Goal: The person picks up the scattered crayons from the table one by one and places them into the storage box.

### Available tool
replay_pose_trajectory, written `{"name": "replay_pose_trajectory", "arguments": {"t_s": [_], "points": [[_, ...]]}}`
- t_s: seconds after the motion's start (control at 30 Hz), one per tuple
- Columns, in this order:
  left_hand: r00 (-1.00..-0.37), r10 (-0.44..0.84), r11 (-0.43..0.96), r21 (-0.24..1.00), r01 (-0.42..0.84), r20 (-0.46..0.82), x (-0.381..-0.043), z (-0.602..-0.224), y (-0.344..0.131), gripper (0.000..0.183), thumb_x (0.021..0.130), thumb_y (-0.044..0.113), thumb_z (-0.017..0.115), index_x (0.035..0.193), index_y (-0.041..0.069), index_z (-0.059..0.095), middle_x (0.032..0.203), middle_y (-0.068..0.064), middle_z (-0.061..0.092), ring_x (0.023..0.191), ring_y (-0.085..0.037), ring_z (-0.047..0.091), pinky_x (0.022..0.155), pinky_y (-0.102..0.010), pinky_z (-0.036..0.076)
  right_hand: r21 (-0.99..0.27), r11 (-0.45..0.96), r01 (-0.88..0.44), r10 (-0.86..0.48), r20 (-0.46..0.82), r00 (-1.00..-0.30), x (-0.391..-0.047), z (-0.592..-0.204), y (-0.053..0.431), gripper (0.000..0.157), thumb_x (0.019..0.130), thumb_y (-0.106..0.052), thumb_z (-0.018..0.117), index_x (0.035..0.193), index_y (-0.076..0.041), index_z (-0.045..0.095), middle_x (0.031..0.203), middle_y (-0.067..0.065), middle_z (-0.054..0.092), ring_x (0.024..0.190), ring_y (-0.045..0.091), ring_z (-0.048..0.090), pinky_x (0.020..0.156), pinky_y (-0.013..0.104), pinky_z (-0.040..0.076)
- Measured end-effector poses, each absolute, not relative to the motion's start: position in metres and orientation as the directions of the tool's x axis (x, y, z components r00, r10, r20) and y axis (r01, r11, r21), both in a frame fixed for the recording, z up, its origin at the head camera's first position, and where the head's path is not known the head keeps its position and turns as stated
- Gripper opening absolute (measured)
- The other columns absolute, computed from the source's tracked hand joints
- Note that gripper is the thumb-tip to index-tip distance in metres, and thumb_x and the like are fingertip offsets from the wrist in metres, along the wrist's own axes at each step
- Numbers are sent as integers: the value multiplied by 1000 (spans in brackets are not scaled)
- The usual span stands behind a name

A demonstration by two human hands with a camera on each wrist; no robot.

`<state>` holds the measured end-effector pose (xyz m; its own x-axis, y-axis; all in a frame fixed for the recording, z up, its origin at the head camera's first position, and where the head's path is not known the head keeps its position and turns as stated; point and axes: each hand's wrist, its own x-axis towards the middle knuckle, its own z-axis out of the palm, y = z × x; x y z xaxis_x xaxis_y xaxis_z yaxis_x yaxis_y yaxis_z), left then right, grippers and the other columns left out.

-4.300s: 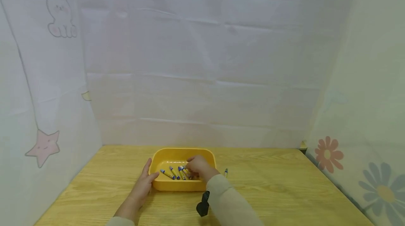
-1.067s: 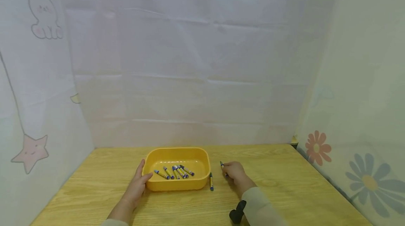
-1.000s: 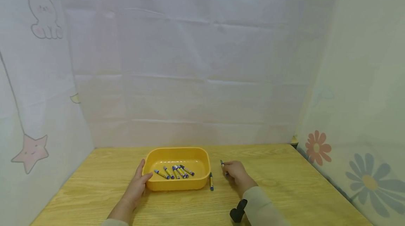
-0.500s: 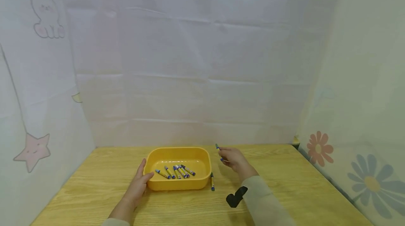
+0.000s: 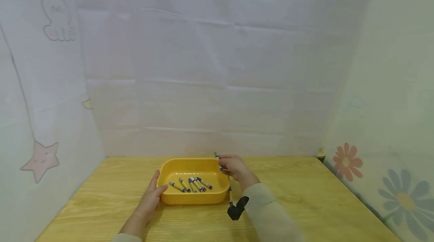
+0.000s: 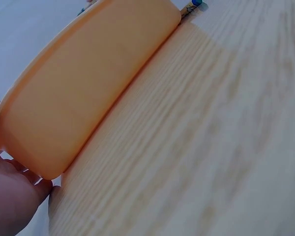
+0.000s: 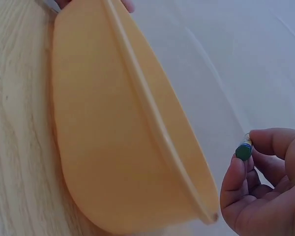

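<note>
A yellow plastic basin (image 5: 190, 198) stands on the table with several crayons (image 5: 197, 184) in yellow-and-blue wrappers lying on its floor. My left hand (image 5: 149, 200) grips its left side, the thumb at the rim and the fingers along the outer wall. Above the basin's right rim, my right hand (image 5: 235, 168) pinches a green crayon (image 5: 218, 162) between thumb and fingertips. The right wrist view shows that crayon's green end (image 7: 243, 152) pointing at the camera. Another crayon (image 5: 231, 195) lies on the table against the basin's right side, partly covered by the black wrist mount.
The wooden table (image 5: 298, 200) extends to both sides of the basin. Pale printed cloth (image 5: 217, 65) hangs behind and at the sides. A black wrist-camera mount (image 5: 237, 209) sticks out under the right sleeve.
My right hand has picked the green crayon up from the table on the right and carried it left to the basin's rim. The left hand keeps its grip on the basin.
</note>
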<state>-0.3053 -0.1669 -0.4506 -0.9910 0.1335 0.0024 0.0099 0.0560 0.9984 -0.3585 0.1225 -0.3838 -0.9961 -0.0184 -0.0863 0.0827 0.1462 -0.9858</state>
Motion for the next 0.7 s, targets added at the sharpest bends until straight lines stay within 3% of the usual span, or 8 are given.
{"name": "replay_pose_trajectory", "arguments": {"t_s": [0.2,0.53,0.7], "points": [[-991,130,44,999,20,14,-304,-450,-166,76,102,15,43,158,13,-9,162,-23,-17,147,-46,-17,119,-64,-4,-973,218,70,-46,-82,-996,-359,-387,105,36,94,-7,60,128,5,61,116,20,65,83,15,58,65,21,52],[-990,139,47,999,20,13,-302,-451,-164,76,103,16,42,158,15,-10,161,-22,-19,147,-47,-19,117,-67,-4,-962,254,100,-52,-117,-992,-361,-395,89,34,94,-5,59,127,5,62,90,4,61,67,9,49,60,19,50],[-991,135,50,999,15,8,-302,-450,-164,75,103,16,42,158,15,-10,162,-22,-18,147,-47,-19,117,-67,-4,-953,287,102,-24,-113,-993,-361,-398,84,31,93,-4,59,123,5,64,83,0,60,68,9,52,56,17,48]]}}
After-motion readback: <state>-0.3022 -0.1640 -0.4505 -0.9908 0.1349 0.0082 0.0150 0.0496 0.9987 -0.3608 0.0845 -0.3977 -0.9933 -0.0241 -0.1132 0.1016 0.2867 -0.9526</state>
